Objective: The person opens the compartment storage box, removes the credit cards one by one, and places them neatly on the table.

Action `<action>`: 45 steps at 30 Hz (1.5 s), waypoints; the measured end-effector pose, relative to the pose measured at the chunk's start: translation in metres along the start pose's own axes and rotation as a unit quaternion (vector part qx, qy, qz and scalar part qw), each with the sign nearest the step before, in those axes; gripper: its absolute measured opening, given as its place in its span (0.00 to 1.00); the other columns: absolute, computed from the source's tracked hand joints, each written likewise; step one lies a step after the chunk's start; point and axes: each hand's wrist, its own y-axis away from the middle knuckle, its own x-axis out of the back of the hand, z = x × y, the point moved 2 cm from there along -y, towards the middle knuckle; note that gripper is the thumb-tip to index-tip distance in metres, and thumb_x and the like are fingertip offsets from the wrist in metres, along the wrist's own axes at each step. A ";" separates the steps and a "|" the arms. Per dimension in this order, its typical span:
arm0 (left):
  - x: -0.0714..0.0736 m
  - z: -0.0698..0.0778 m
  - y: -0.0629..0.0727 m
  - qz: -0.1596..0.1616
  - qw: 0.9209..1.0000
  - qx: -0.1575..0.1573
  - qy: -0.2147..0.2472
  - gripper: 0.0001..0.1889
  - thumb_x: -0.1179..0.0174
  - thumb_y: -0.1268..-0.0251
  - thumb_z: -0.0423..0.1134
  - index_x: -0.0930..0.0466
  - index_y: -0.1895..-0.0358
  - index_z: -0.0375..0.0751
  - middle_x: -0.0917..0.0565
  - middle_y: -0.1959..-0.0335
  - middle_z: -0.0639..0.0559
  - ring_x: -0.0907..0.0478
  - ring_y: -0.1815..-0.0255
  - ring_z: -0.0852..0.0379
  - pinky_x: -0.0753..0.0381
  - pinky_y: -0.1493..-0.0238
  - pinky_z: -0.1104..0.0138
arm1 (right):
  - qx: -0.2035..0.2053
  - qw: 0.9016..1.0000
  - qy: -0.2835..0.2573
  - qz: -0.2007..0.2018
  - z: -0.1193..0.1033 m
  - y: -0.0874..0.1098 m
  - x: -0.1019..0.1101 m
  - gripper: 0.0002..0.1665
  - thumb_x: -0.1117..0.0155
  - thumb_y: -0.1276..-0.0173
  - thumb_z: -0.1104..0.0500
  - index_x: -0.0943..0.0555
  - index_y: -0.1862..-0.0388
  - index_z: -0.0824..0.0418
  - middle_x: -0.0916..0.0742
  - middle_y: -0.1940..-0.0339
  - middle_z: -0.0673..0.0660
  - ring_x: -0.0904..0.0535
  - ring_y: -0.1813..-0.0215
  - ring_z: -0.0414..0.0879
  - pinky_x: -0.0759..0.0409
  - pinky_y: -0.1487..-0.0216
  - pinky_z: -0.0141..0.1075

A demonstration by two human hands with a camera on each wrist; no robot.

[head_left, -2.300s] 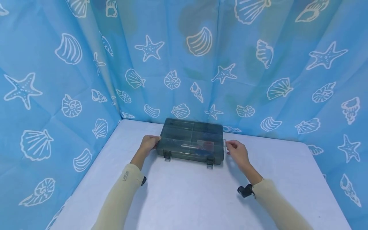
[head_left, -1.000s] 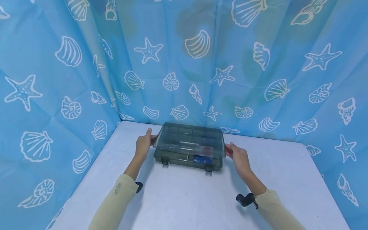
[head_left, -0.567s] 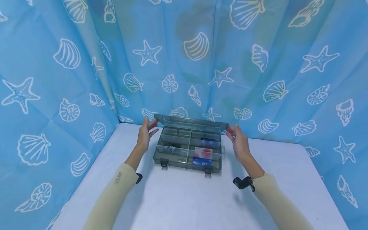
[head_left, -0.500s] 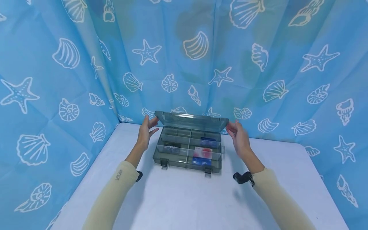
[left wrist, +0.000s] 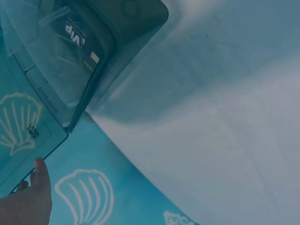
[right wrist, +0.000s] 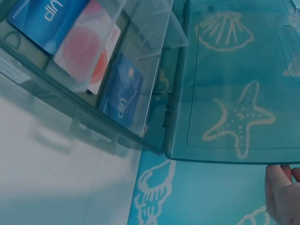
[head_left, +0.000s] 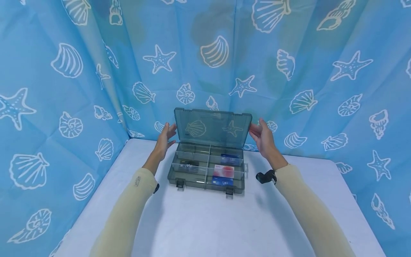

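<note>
A smoky grey, see-through compartment box (head_left: 187, 177) sits on the table with its lid (head_left: 213, 125) standing up on the back hinge. My left hand (head_left: 163, 141) is at the lid's left edge, fingers extended, thumb up. At the right edge, the fingertips of my right hand (head_left: 264, 140) touch the lid. Inside the right-hand compartments lie a blue VIP card (head_left: 222, 181), a white-and-red card (head_left: 223, 171) and a second blue card (right wrist: 124, 89) farther back. A dark VIP card (left wrist: 75, 37) lies in a left compartment.
Two unfastened latches (head_left: 180, 183) hang at the box's front, and a clear tab (head_left: 246, 167) juts from its right side. The white table (head_left: 205, 225) spreads out in front. A blue shell-patterned curtain (head_left: 189, 46) rises close behind the lid.
The lid has swung from closed up to standing, with both hands rising along its sides. The compartments and cards now show uncovered. The box has shifted slightly toward the front.
</note>
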 end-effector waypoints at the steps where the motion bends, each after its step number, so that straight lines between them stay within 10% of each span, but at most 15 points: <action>1: 0.001 -0.001 0.000 0.000 1.000 0.004 -0.001 0.39 0.76 0.27 0.68 0.48 0.23 0.46 0.43 0.23 0.51 0.47 0.24 0.51 0.44 0.28 0.53 | -0.004 1.000 -0.007 -0.006 0.000 -0.002 0.000 0.46 0.62 0.22 0.37 0.47 0.27 0.75 0.40 0.25 0.69 0.44 0.24 0.58 0.44 0.27 0.39; 7: 0.008 -0.012 0.003 -0.008 0.997 0.034 -0.062 0.40 0.73 0.25 0.65 0.39 0.28 0.33 0.36 0.28 0.40 0.41 0.27 0.45 0.43 0.28 0.54 | -0.045 0.999 -0.003 -0.009 0.007 -0.008 0.008 0.47 0.60 0.22 0.38 0.49 0.26 0.75 0.43 0.24 0.70 0.48 0.24 0.59 0.47 0.26 0.41; 12: 0.021 -0.029 0.013 0.014 0.971 0.119 -0.206 0.28 0.59 0.22 0.52 0.31 0.35 0.31 0.26 0.40 0.38 0.27 0.40 0.43 0.25 0.41 0.55 | -0.130 0.987 0.084 -0.044 0.029 -0.008 0.007 0.34 0.60 0.19 0.50 0.41 0.30 0.76 0.34 0.30 0.72 0.34 0.30 0.61 0.38 0.30 0.46; 16: 0.030 -0.044 0.021 0.012 0.955 0.196 -0.220 0.24 0.52 0.24 0.47 0.31 0.36 0.31 0.23 0.45 0.37 0.21 0.49 0.45 0.19 0.51 0.60 | -0.189 0.960 0.166 -0.120 0.046 -0.002 -0.006 0.26 0.56 0.20 0.55 0.33 0.37 0.77 0.24 0.40 0.73 0.26 0.38 0.63 0.31 0.35 0.51; 24: 0.034 -0.056 0.030 -0.027 0.952 0.257 -0.164 0.25 0.48 0.26 0.49 0.29 0.40 0.30 0.22 0.50 0.39 0.19 0.62 0.51 0.16 0.62 0.65 | -0.231 0.894 0.328 -0.199 0.060 0.013 -0.034 0.31 0.51 0.23 0.53 0.32 0.38 0.81 0.24 0.41 0.75 0.24 0.40 0.63 0.26 0.39 0.50; 32: 0.038 -0.067 0.041 -0.057 0.954 0.238 -0.174 0.16 0.40 0.31 0.37 0.23 0.46 0.30 0.20 0.52 0.41 0.20 0.56 0.49 0.17 0.56 0.63 | -0.245 0.852 0.425 -0.185 0.070 0.021 -0.043 0.42 0.47 0.25 0.52 0.51 0.30 0.81 0.30 0.36 0.74 0.26 0.41 0.62 0.25 0.40 0.49; 39: 0.038 -0.070 0.044 -0.053 0.957 0.224 -0.179 0.13 0.39 0.32 0.37 0.21 0.50 0.34 0.19 0.54 0.42 0.20 0.57 0.50 0.18 0.54 0.63 | -0.207 0.815 0.506 -0.191 0.077 0.018 -0.052 0.45 0.46 0.27 0.48 0.48 0.28 0.79 0.37 0.29 0.75 0.36 0.31 0.66 0.33 0.35 0.56; 42: 0.037 -0.070 0.044 -0.047 0.956 0.229 -0.175 0.12 0.39 0.32 0.37 0.21 0.50 0.34 0.19 0.54 0.42 0.20 0.58 0.50 0.18 0.55 0.63 | -0.185 0.813 0.517 -0.192 0.080 0.019 -0.057 0.43 0.46 0.27 0.45 0.42 0.30 0.78 0.32 0.33 0.74 0.34 0.33 0.66 0.34 0.35 0.58; 45: 0.037 -0.071 0.043 -0.041 0.957 0.237 -0.165 0.13 0.39 0.32 0.37 0.21 0.50 0.33 0.19 0.55 0.42 0.20 0.59 0.50 0.18 0.56 0.63 | -0.186 0.841 0.470 -0.194 0.082 0.021 -0.060 0.37 0.47 0.27 0.46 0.35 0.37 0.77 0.28 0.39 0.72 0.30 0.39 0.63 0.30 0.39 0.55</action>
